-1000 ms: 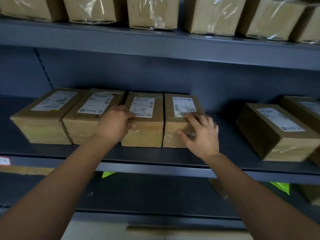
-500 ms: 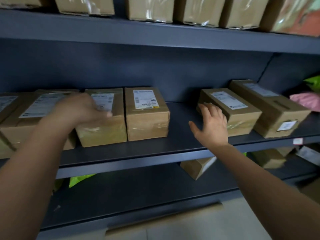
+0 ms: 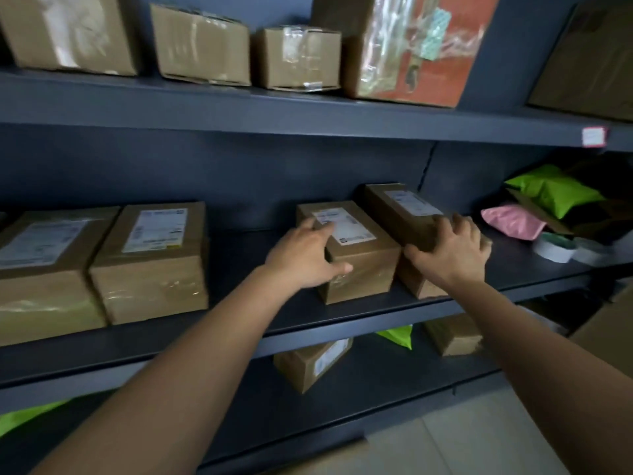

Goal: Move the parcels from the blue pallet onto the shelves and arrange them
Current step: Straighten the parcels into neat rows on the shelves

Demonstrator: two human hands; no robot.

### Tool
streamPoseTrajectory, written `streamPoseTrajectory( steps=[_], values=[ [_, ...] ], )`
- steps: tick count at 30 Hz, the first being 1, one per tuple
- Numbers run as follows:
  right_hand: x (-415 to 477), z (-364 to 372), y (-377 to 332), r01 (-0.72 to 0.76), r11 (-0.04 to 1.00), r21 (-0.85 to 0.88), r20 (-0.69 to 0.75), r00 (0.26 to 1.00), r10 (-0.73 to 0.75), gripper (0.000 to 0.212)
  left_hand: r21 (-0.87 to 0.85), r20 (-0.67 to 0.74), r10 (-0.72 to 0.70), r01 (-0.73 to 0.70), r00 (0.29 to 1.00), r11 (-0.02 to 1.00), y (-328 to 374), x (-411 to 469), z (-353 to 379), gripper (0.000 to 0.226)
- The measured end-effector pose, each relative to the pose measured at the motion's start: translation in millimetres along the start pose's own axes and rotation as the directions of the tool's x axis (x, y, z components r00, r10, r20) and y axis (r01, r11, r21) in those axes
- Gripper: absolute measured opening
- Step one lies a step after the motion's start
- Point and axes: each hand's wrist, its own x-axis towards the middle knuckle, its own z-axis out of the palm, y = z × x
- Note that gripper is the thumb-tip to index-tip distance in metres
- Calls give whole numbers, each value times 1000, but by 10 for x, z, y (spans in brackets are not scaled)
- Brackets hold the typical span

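Note:
On the dark middle shelf stand two brown cardboard parcels side by side, right of centre. My left hand grips the left side of the nearer labelled parcel, thumb on its front face. My right hand clasps the front end of the longer parcel just to its right. Further left on the same shelf sit two more labelled parcels, one close to the middle and another at the frame's left edge. The blue pallet is out of view.
The upper shelf carries several taped boxes and an orange-fronted carton. At the right of the middle shelf lie a green bag, a pink bag and tape rolls. The lower shelf holds boxes and green bags.
My view swung right. My left hand left the row of parcels on the left and took hold of the nearer right-hand parcel; my right hand shifted from that parcel onto the longer one.

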Motion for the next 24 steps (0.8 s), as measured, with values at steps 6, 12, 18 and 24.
streamPoseTrajectory(
  steps=[6, 12, 18, 24],
  values=[
    [210, 230, 494, -9, 999, 46, 126, 992, 3, 76, 37, -96, 10, -7, 995, 999, 193, 187, 381, 61],
    [207, 379, 510, 105, 989, 102, -18, 994, -103, 71, 41, -184, 21, -14, 983, 999, 129, 192, 440, 52],
    [22, 527, 138, 159, 982, 103, -117, 982, -147, 74, 87, -216, -12, 31, 976, 996, -175, 102, 332, 50],
    [-165, 586, -191, 155, 984, 84, -196, 971, -136, 75, 190, -226, -41, 85, 973, 978, -578, -23, 161, 48]
  ],
)
